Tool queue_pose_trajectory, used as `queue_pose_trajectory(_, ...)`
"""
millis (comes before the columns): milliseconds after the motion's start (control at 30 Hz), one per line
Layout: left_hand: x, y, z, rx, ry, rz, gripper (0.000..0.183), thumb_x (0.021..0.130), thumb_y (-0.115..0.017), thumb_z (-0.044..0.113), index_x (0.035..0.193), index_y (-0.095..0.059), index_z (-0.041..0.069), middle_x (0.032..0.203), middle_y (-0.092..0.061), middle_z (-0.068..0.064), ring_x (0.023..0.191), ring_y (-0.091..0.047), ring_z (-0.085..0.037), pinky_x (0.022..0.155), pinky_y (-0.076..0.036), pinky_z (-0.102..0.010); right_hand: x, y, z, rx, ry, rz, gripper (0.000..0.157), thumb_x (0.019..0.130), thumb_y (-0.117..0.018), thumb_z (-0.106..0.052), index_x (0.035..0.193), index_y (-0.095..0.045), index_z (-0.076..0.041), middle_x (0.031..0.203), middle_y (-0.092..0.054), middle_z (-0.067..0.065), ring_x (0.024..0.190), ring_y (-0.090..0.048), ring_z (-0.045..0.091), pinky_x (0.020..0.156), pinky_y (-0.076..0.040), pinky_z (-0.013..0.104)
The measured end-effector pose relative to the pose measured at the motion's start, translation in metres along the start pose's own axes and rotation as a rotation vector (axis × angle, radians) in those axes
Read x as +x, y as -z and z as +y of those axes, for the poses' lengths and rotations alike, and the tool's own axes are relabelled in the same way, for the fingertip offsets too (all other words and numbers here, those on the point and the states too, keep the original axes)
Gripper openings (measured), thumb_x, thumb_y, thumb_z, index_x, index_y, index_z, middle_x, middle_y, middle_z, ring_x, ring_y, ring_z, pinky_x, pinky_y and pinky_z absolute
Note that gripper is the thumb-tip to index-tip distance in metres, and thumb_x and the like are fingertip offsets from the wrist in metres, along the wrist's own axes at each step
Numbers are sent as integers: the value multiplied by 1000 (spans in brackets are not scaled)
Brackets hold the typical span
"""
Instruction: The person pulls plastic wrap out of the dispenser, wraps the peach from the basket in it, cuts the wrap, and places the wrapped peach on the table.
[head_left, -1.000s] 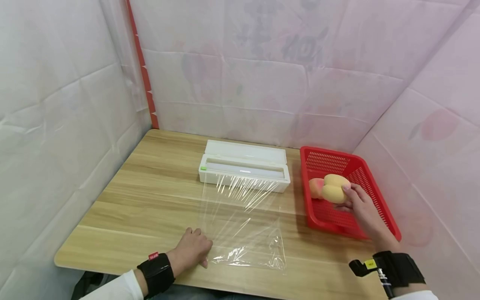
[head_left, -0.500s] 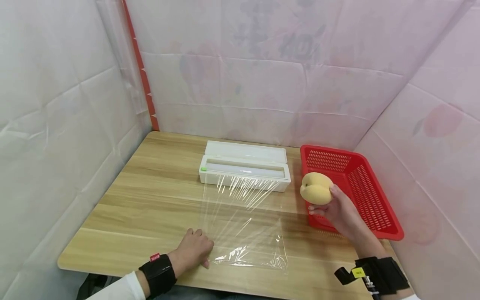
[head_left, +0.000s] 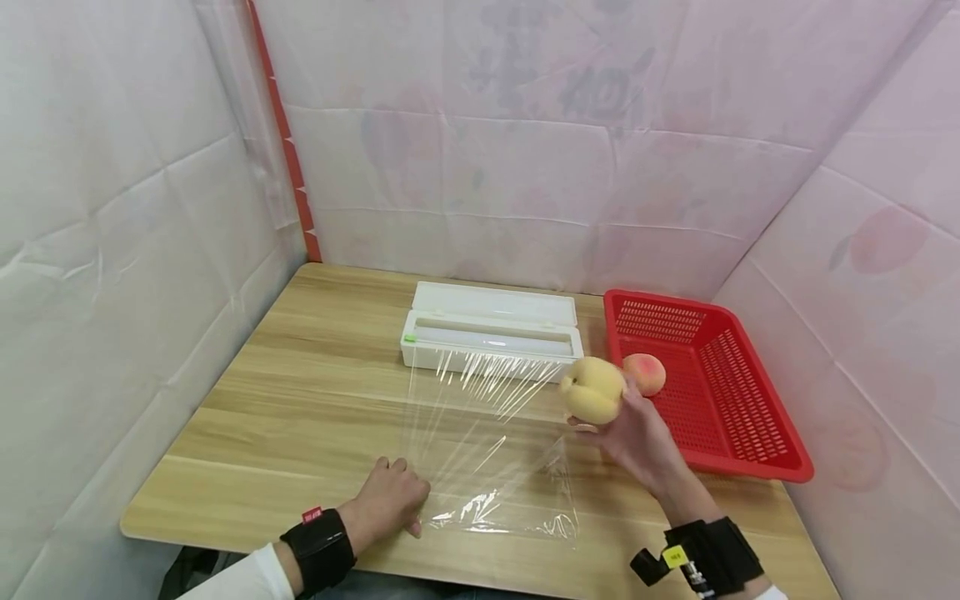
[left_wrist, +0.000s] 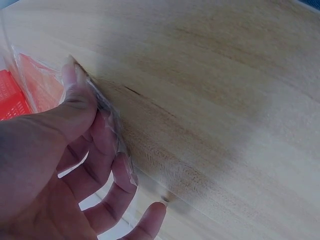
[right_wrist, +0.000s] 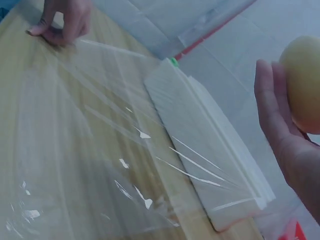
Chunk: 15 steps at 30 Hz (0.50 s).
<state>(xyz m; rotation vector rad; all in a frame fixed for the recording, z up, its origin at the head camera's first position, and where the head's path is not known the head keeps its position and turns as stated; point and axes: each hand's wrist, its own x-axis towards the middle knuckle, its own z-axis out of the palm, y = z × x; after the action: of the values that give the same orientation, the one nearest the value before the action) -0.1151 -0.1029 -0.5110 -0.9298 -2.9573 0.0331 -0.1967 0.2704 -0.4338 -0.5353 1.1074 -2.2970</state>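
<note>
My left hand (head_left: pixel 390 497) pinches the left edge of a sheet of clear plastic wrap (head_left: pixel 487 467) near the table's front; in the left wrist view the film's edge (left_wrist: pixel 107 107) runs between thumb and fingers. The sheet stretches back to a white wrap dispenser box (head_left: pixel 491 360) with its lid raised. My right hand (head_left: pixel 637 437) holds a yellow peach (head_left: pixel 592 390) in the air by the dispenser's right front corner. In the right wrist view the same peach (right_wrist: pixel 305 85) rests against my fingers.
A red plastic basket (head_left: pixel 750 400) stands at the right of the wooden table (head_left: pixel 285 400). Inside, at its left side, lies a pink and yellow peach (head_left: pixel 645 373). White sheeting (head_left: pixel 480 167) encloses the back and both sides.
My right hand has carried the yellow peach left, from over the red basket to beside the wrap's right edge. The left hand keeps its place on the film.
</note>
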Motion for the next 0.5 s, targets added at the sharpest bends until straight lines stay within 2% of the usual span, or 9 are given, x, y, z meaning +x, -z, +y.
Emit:
queue_pose_trajectory(100,0,0,-1,1,2,1,42,48,-74,55,63,-56,21,72,-66,4,65,-49,-14,61,-40,-36,6,-6,12,-35,-35,1,42,108,-12,-30,148,-21,-27,136,-50,6,111,-64,34,96,-52,50)
queue_pose_trajectory(200,1,-1,-1,4,6,2,41,48,-74,55,63,-57,21,72,-67,3,65,-50,-15,61,-40,-35,11,-12,23,-107,-96,45,35,109,-14,-33,143,-21,-29,133,-51,2,107,-65,33,94,-53,49)
queue_pose_trajectory(367,1,-1,0,8,16,-2,42,46,-74,55,62,-58,21,71,-68,3,65,-51,-15,61,-40,-35,18,-18,39,-173,-199,68,34,109,-17,-30,142,-24,-29,130,-53,1,105,-66,32,96,-51,52)
queue_pose_trajectory(500,1,-1,1,22,20,-3,42,46,-74,56,63,-58,21,71,-67,3,65,-51,-15,61,-40,-35,22,-22,52,-235,-237,74,35,108,-22,-24,141,-32,-27,126,-57,-1,109,-65,23,97,-49,50)
